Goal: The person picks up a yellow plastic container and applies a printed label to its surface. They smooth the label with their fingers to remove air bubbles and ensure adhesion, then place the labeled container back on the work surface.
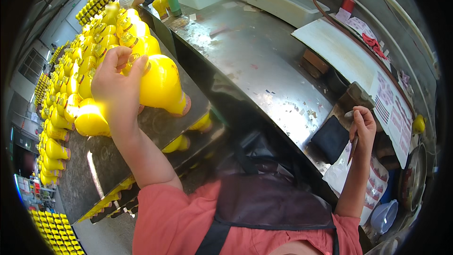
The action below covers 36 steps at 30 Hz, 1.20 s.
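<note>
The left hand is at left of centre in the frame, thumb and forefinger closed together on the rim of a yellow vase; the vase's body lies to the right of those fingertips and a little below them, its long axis slanting from the rim at upper left down to the reddish-brown base at lower right; whether the base rests on the dark board or hangs just clear of it, I cannot tell; other vases crowd the left of the frame, some just beside the wrist. The right hand is well apart, at the right of the frame, beyond the dark gap and over the bench; its fingers are curled around a slim tool, which slants downward out of the grip near a dark pad; the tool's tip is too small to make out; so the left is clearly the nearer hand to the vase, while the tool sits far to the right of it, a little lower in the frame; printed sheets lie beside the right forearm.
</note>
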Each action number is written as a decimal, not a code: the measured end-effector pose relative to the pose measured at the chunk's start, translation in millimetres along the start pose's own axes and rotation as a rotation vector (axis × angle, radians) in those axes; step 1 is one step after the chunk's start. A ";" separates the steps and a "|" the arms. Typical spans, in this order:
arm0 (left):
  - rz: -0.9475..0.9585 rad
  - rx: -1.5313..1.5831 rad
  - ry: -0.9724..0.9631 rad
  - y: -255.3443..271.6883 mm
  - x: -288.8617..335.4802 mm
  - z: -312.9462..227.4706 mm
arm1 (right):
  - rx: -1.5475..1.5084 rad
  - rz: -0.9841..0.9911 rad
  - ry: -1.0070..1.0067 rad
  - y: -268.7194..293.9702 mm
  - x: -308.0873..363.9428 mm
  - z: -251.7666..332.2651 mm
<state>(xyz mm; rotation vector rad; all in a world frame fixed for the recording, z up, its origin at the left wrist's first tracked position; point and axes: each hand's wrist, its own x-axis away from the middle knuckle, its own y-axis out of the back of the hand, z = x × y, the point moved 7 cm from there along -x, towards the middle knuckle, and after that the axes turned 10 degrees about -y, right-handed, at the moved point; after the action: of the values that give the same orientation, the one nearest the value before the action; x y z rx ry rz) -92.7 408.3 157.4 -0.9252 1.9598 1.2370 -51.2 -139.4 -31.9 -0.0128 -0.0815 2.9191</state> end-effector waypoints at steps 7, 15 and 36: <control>-0.322 -0.286 -0.272 18.4 8.6 -32.1 | 0.018 -0.052 -0.039 -15.1 10.3 5.8; -0.009 0.567 -0.649 -100.0 75.2 -179.0 | 0.170 -0.313 0.134 33.4 71.2 36.5; 0.647 1.021 -1.313 -241.1 177.4 -394.5 | 1.294 -2.015 -1.426 255.9 600.5 63.7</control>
<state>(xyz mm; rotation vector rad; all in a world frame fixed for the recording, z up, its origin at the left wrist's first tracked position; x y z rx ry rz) -48.4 -71.0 40.5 0.9092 1.3499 0.5777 -694.1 -260.2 15.8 1.2621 0.8652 0.2469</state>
